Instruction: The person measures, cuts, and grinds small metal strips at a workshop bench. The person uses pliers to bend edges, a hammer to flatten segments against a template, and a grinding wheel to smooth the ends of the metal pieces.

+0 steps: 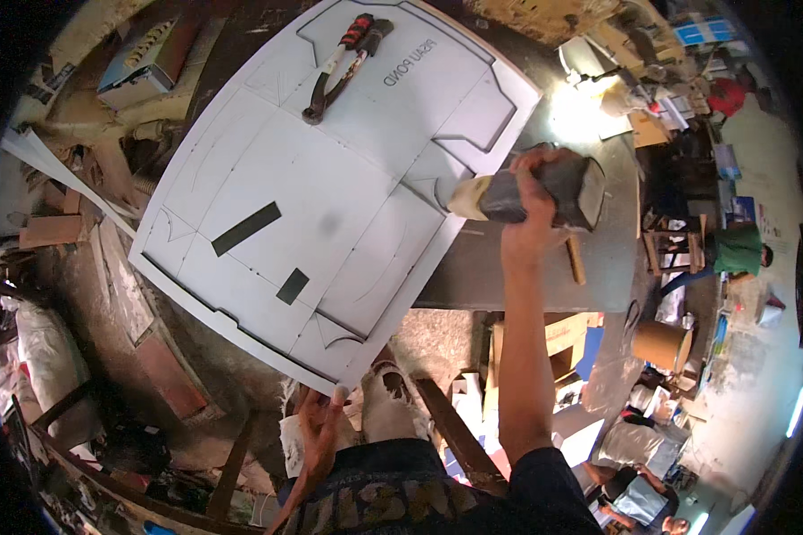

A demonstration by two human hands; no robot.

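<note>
The person stands over a dark worktable [598,259] with a large white board [330,178] laid across it, the board marked with cut lines and creases like a flattened box pattern. The board overhangs the near left edge of the table, and its near corner sticks out over the floor.

The left hand [317,423] is at that near corner, fingertips pressed to the board's edge from below, thumb and fingers drawn together on it (whether it pinches or only props the corner I cannot tell).

The right hand [535,209] is raised over the table just beyond the board's right edge, fingers wrapped tight around a mallet [531,192]. Its dark blocky head points right and a pale end shows to the left of the fist, close to the board's notched right side.

On the far part of the board lies a pair of pliers [339,67] with red-and-black grips, jaws pointing near-left. Two dark strips sit on the board's near half: a long strip [246,228] and, nearer, a short strip [293,285].

Under the table a brown cylindrical drum [662,345] stands to the right. Wooden offcuts and rubble clutter the floor on the left. Further right, another person in a green shirt [739,250] sits by a wooden stool [667,245], well apart from the table.
</note>
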